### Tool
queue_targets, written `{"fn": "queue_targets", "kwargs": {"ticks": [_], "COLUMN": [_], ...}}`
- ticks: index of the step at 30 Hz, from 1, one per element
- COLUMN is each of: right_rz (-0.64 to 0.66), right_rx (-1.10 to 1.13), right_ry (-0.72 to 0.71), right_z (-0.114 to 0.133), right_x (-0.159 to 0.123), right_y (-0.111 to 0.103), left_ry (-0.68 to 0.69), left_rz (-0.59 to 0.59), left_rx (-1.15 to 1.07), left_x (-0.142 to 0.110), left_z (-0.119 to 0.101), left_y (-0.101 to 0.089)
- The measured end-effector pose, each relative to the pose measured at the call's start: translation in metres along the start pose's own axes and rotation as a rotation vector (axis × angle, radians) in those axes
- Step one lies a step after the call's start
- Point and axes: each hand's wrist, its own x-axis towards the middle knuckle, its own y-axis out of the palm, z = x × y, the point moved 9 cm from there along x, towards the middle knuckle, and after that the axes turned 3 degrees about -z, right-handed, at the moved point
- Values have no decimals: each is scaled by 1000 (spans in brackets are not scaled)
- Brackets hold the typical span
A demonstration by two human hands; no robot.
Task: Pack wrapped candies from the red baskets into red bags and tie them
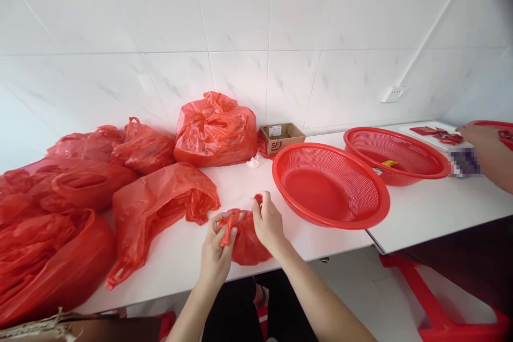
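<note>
We log the scene from the largest item down, with places taken from the basin. The tiled wall point(240, 16) rises behind it, and the white table point(320, 241) lies under it. Well to its left, we record a heap point(90, 184) of filled red bags, crowded together. The basin point(340, 223) itself is red, round and perforated, and stands upright. Just beyond it to the right we see a second basin point(438, 172), also red, with a yellow piece point(389, 163) inside. Left of the basin and farther back stands the big bag point(216, 131), bulging. Nearer us on that side, a slack bag point(160, 200) lies with its mouth crumpled. Past the second basin, red packets point(436, 133) rest on a white board, with another person's arm point(491, 157) beside them.

Directly left of the basin, near the table edge, we find the small bag point(250, 243), rounded and resting on the table. Our left hand point(216, 254) grips its twisted end between thumb and bent fingers; our right hand point(269, 224) pinches red plastic at its upper right. Behind the basin, to its left, sits the box point(282, 138), open-topped and marked SF. Left of the basin, in front of the box, we note a pale wad point(253, 162).
</note>
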Motion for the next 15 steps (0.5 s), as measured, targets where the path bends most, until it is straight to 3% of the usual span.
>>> {"fn": "queue_targets", "kwargs": {"ticks": [4, 9, 12, 15], "right_rz": [50, 48, 63, 35], "right_rx": [-53, -162, -180, -173], "right_ry": [-22, -28, -15, 2], "right_z": [-29, -61, -62, -47], "right_x": [-12, 9, 15, 7], "right_y": [18, 13, 8, 1], "left_ry": [-3, 1, 8, 47], "left_rz": [37, 103, 91, 41], "left_rx": [75, 143, 187, 221], "left_x": [-12, -23, -25, -21], "left_z": [8, 17, 19, 19], "left_y": [11, 9, 4, 3]}}
